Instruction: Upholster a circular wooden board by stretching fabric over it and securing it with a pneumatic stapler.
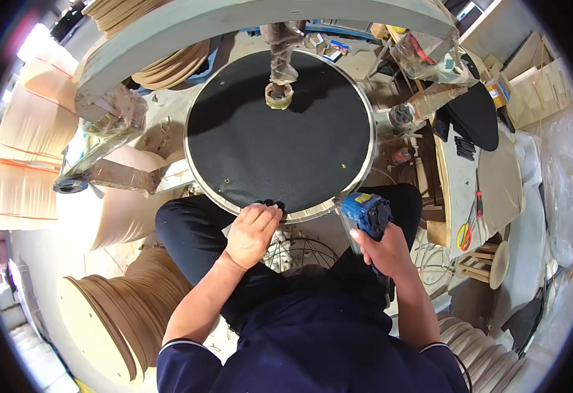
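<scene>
A round panel (371,157) with a pale rim lies in front of me, its face covered with black fabric (280,154). At the near edge, left of the middle, my left hand (252,236) is closed on a bunched bit of that fabric. The fingertips are partly hidden by the hand itself. My right hand (390,251) is wrapped round the handle of a blue staple gun (367,213). The gun's nose points toward the near right edge of the panel. A padded post (278,97) hangs down over the panel's far half.
A grey beam (234,25) crosses overhead, with plastic-wrapped arms (433,101) at both sides. Stacked wooden discs (113,314) stand at lower left. On the right-hand table (496,190) lie yellow-handled scissors (464,237) and a red-handled screwdriver (479,206). A wooden stool (498,265) is below.
</scene>
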Tool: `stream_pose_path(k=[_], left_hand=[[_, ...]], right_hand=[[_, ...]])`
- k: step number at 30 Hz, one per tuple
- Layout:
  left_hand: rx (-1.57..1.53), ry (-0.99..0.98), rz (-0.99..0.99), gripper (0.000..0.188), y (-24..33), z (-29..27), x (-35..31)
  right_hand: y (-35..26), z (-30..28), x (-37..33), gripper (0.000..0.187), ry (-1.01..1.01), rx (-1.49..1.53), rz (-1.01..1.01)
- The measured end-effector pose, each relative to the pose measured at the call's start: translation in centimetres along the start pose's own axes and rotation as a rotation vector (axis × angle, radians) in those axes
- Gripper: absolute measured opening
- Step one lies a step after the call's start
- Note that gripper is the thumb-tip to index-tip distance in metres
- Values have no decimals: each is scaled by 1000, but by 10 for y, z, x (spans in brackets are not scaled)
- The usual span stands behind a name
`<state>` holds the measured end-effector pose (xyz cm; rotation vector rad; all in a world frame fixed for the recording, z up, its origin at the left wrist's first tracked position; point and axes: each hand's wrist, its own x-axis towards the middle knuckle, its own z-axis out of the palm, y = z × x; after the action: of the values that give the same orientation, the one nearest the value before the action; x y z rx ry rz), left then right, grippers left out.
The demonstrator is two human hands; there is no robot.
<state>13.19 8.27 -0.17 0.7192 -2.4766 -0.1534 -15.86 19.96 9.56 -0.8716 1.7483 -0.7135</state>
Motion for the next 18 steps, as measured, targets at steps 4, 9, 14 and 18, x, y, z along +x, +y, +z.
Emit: stream_pose_path(k=[4, 9, 14, 18], left_hand=[[38, -3, -35, 41, 17, 3, 1], [44, -1, -54, 44, 20, 8, -2], [51, -15, -52, 47, 18, 8, -9], [45, -11, -51, 47, 17, 10, -9]], right_hand=[[-1, -13, 13, 33, 1, -31, -38], [-14, -28, 19, 32, 52, -37, -27], [-5, -38, 36, 33, 89, -38, -11], [-9, -40, 41, 36, 67, -94, 13]])
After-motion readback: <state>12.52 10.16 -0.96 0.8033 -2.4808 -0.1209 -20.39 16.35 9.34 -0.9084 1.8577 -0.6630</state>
